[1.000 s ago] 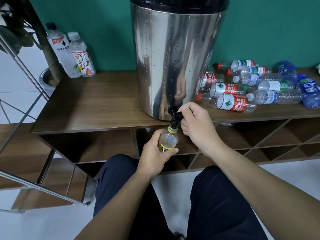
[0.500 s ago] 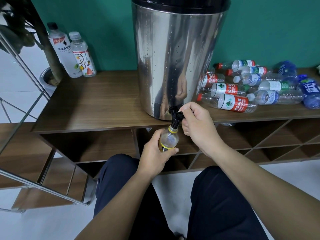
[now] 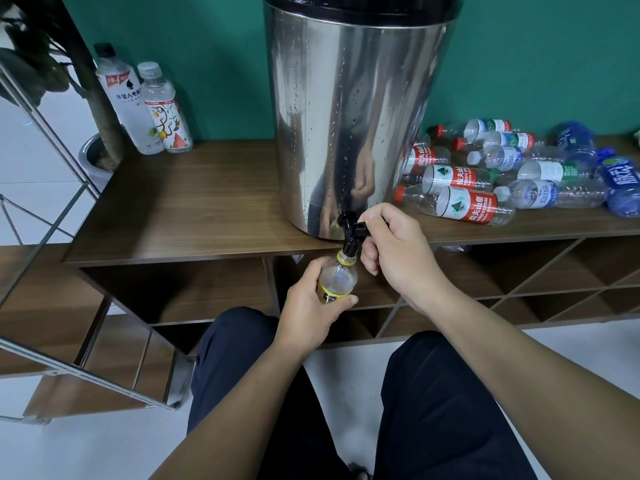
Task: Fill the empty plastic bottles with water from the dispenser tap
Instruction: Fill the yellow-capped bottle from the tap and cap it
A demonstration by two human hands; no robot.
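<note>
Pretty much nothing's moved this last second: my left hand [image 3: 313,308] still grips the yellow-label bottle [image 3: 337,280] under the tap [image 3: 351,233], right hand [image 3: 398,252] fingers clenched on its lever, so filling's probably ongoing.

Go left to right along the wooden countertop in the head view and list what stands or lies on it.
Black-capped bottle → clear bottle with fruit label → steel dispenser → pile of empty bottles lying on their sides → blue bottle at the far right.
</note>
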